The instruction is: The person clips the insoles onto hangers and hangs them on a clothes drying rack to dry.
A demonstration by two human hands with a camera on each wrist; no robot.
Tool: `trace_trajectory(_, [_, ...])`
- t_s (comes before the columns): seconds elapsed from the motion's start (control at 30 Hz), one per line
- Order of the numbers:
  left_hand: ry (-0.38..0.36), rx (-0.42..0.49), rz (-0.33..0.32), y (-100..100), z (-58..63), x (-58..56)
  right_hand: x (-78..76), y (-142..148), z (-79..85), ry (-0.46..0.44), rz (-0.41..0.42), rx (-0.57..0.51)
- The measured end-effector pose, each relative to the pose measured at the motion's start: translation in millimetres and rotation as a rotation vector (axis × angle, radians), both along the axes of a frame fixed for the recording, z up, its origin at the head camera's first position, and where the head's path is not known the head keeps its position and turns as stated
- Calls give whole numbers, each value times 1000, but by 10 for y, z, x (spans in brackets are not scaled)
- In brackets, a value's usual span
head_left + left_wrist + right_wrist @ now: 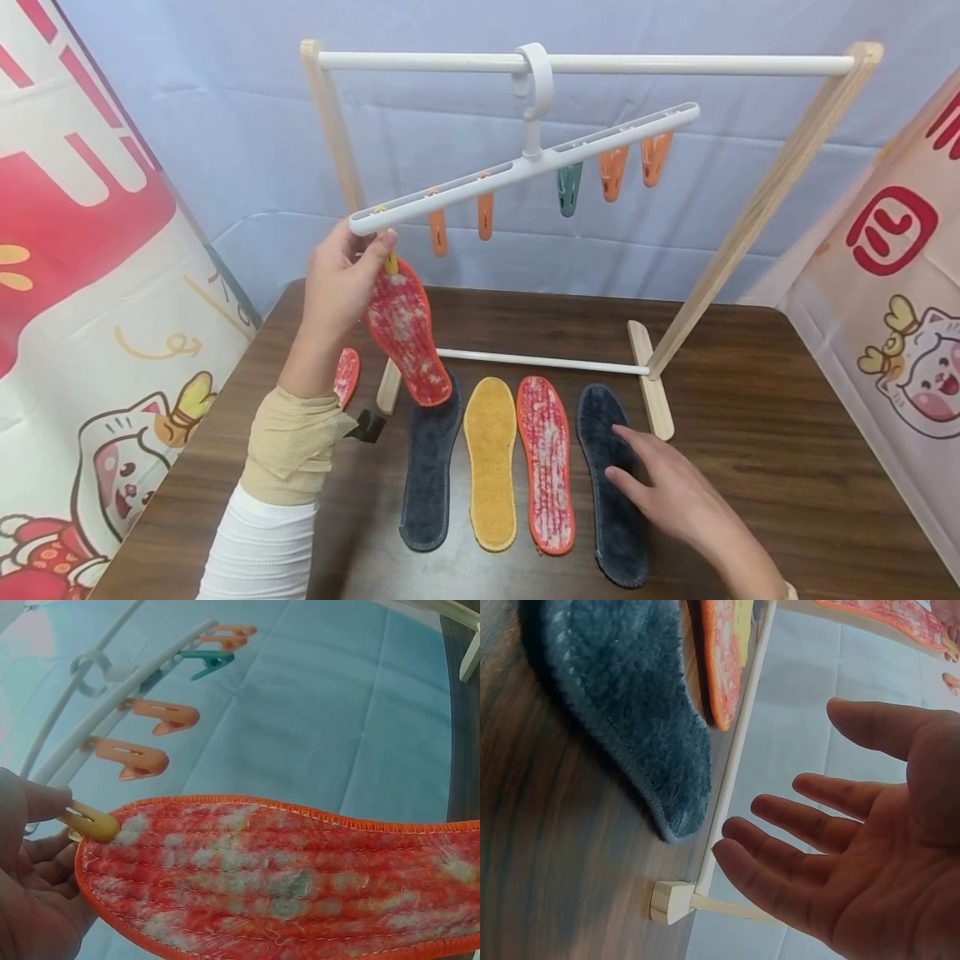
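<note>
In the head view my left hand (337, 275) is at the low left end of a white clip hanger (450, 192). Its thumb and fingers pinch a yellow clip (94, 823), whose jaws overlap the end of a red-and-white insole (408, 333) with orange edging. That insole hangs down at a slant from the clip. My right hand (675, 492), its fingers loosely extended, is over the rightmost dark blue insole (611, 483) and holds nothing. Left of it lie another red-and-white insole (546, 467), a yellow insole (491, 467) and a dark insole (426, 492).
A wooden stand with a white top rail (675, 64) carries the hanger by its hook (536, 83). Orange clips (485, 215) and a green clip (569, 189) hang along the bar. Part of another red insole (347, 375) shows behind my left forearm on the brown table (757, 400).
</note>
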State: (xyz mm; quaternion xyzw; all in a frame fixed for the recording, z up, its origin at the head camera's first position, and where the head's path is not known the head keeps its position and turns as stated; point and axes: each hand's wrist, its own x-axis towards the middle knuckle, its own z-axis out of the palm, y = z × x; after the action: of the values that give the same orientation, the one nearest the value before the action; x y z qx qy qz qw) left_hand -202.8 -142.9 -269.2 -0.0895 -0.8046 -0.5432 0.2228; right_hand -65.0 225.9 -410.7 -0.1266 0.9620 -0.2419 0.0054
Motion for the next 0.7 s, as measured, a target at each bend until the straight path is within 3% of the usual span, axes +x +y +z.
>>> trace_trajectory(0.7, [72, -20, 13, 10, -9, 6, 51, 49, -59, -116, -119, 30])
